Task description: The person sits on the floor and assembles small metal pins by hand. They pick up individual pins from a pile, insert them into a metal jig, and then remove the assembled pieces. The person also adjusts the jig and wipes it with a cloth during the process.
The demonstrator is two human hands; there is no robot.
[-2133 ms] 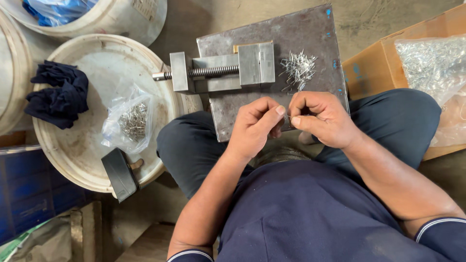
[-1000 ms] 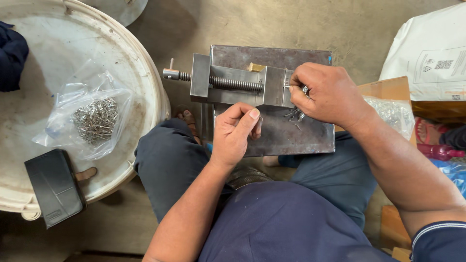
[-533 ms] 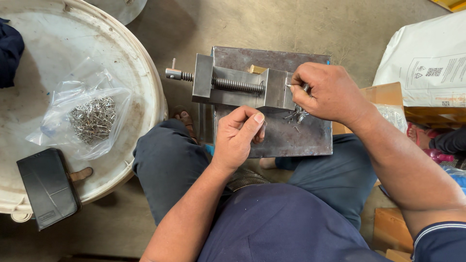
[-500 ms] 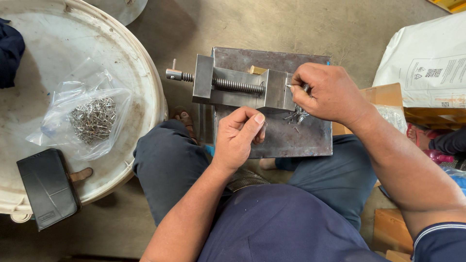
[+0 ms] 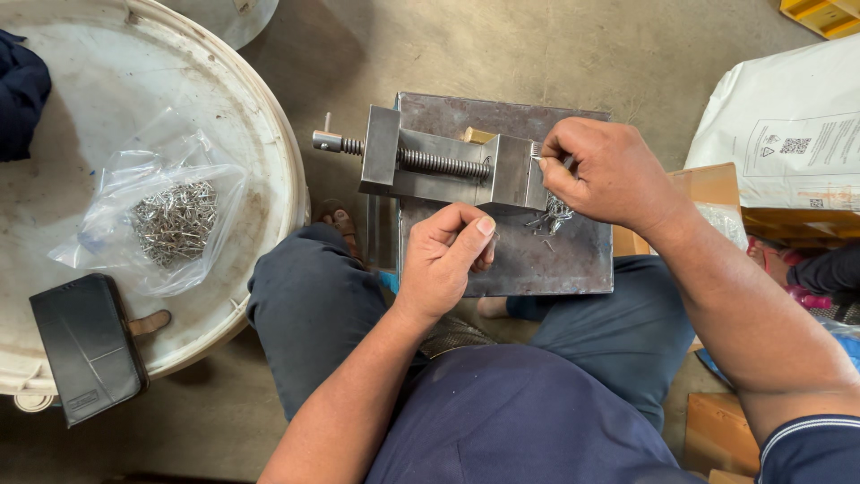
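Small metal pin point(image 5: 537, 154): thin, bright, pinched at the right edge of the vise's moving block, upper centre of the frame. Judged very light, stiff and slippery; easily dropped, best taken near its end between thumb and forefinger tips. Most of it is hidden by the fingers, so exact shape cannot be told

Right hand point(image 5: 605, 170): grip pressed together, thumb and forefinger pinching the pin, other fingers curled in. Hand sits just above the loose pile of pins point(image 5: 555, 218) lying on the steel plate point(image 5: 573, 260)

Left hand point(image 5: 443, 260): loosely curled fist, thumb laid over the forefinger, at centre frame over the plate's lower left part. Cannot tell whether it holds anything inside; nothing shows between the fingers. It is just below the vise, apparently not touching it

Small bench vise point(image 5: 439, 166): grey, screw thread exposed, handle end pointing to the left, standing on the upper half of the plate. Looks heavy and rigid. Plate rests across the person's knees, serving as worktop

Outward: large white tub lid point(image 5: 260, 143) at left of frame, carrying a clear plastic bag of pins point(image 5: 166, 220), a black wallet-like case point(image 5: 88, 345) and dark cloth point(image 5: 20, 90) at far left. White sack point(image 5: 788, 125) and cardboard box point(image 5: 708, 193) at right
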